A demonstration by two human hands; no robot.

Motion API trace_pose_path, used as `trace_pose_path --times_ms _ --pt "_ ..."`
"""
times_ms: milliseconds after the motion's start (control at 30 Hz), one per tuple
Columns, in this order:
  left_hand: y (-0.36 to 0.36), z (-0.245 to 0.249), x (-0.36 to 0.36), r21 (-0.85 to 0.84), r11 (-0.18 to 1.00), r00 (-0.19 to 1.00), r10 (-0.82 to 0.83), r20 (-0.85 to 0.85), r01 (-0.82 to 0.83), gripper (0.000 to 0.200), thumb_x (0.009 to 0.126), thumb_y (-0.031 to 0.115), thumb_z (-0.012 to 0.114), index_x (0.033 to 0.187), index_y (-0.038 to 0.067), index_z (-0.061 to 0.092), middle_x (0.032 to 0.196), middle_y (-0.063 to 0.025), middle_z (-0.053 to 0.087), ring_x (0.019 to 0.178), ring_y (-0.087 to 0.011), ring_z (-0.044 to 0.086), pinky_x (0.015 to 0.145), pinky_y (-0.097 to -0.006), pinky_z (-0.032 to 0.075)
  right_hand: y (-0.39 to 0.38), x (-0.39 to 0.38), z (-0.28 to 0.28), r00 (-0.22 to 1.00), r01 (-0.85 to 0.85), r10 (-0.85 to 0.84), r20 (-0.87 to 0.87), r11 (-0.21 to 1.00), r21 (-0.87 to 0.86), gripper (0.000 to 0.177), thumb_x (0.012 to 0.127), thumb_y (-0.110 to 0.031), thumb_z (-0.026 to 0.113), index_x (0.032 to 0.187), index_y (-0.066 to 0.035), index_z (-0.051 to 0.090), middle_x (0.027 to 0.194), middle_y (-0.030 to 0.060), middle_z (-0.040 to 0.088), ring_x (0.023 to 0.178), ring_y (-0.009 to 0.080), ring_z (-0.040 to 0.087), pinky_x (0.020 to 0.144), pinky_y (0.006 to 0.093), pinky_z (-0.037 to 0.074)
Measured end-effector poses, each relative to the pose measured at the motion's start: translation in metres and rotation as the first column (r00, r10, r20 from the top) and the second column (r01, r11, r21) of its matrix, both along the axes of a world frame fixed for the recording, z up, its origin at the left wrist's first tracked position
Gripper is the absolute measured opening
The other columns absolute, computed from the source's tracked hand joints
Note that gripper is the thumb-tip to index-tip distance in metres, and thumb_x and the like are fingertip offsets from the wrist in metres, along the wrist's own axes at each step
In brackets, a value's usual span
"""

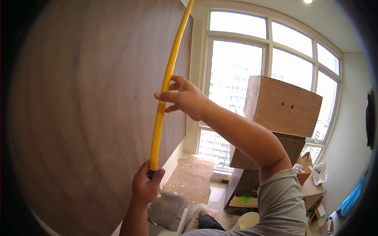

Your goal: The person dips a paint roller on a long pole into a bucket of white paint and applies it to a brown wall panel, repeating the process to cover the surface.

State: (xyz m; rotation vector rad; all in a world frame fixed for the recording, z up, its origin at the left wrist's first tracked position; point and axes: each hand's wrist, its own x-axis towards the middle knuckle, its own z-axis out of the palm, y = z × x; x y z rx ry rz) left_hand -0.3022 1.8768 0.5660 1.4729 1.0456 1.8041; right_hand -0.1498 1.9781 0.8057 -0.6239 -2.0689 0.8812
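A long yellow bar (pixel 157 133) with a dark end cap runs nearly upright along a large wood-grain panel (pixel 90 98), curved by the lens. At its lower end my left hand (pixel 146 184) is closed around the bar by the dark cap, thumb on the near side. Higher up, my right hand (pixel 185 98) grips the bar's middle between thumb and fingers, with the arm reaching in from the right. The bar's top end leaves the frame at the upper edge.
Stacked wooden cabinets (pixel 289 104), the top one with two holes, stand before tall windows (pixel 236 67). Stained cardboard (pixel 193 181) covers part of the floor. A pale bucket (pixel 249 220) is at the bottom, and a box with white wrapping (pixel 301 169) is at the right.
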Motion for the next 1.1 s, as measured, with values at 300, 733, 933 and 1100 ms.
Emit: trace_pose_path --times_ms 300,733,933,1100 --pt "0.090 0.039 0.014 -0.003 0.999 0.995 0.045 -0.086 -0.046 0.038 0.100 0.023 0.071 0.128 -0.001 0.061 0.064 0.0047 0.051 0.050 -0.0043 0.048 0.048 -0.0237 0.042 0.104 0.001 0.020 0.989 0.061 -0.066 -0.134 0.997 -0.038 0.090 0.090 -0.031 0.080 0.150 0.014 0.031 0.132 0.0285 0.055 0.123 0.0380 0.061 0.099 0.0428 0.058" --pt "0.230 0.096 0.046 -0.052 0.997 0.992 0.044 -0.120 -0.051 0.038 0.101 0.027 0.068 0.125 -0.003 0.063 0.061 0.0032 0.050 0.049 -0.0069 0.048 0.049 -0.0261 0.042 0.252 0.019 0.049 0.949 0.127 -0.142 -0.283 0.989 -0.068 0.069 0.088 -0.038 0.079 0.133 0.008 0.052 0.120 0.0206 0.058 0.112 0.0297 0.063 0.098 0.0434 0.053" --pt "0.275 0.109 0.060 -0.052 0.998 0.993 0.040 -0.112 -0.047 0.031 0.102 0.024 0.068 0.119 -0.001 0.065 0.067 0.0025 0.051 0.051 -0.0063 0.044 0.047 -0.0245 0.041 0.296 0.027 0.058 0.935 0.137 -0.149 -0.321 0.989 -0.060 0.067 0.090 -0.037 0.078 0.133 0.007 0.053 0.120 0.0206 0.058 0.113 0.0303 0.062 0.099 0.0445 0.051" --pt "0.283 0.116 0.065 -0.061 0.997 0.996 0.038 -0.085 -0.044 0.031 0.102 0.024 0.067 0.122 -0.001 0.064 0.066 0.0024 0.050 0.051 -0.0061 0.044 0.047 -0.0245 0.041 0.305 0.027 0.061 0.918 0.174 -0.184 -0.352 0.983 -0.061 0.065 0.087 -0.038 0.080 0.128 0.007 0.056 0.118 0.0198 0.060 0.110 0.0307 0.063 0.098 0.0438 0.052"
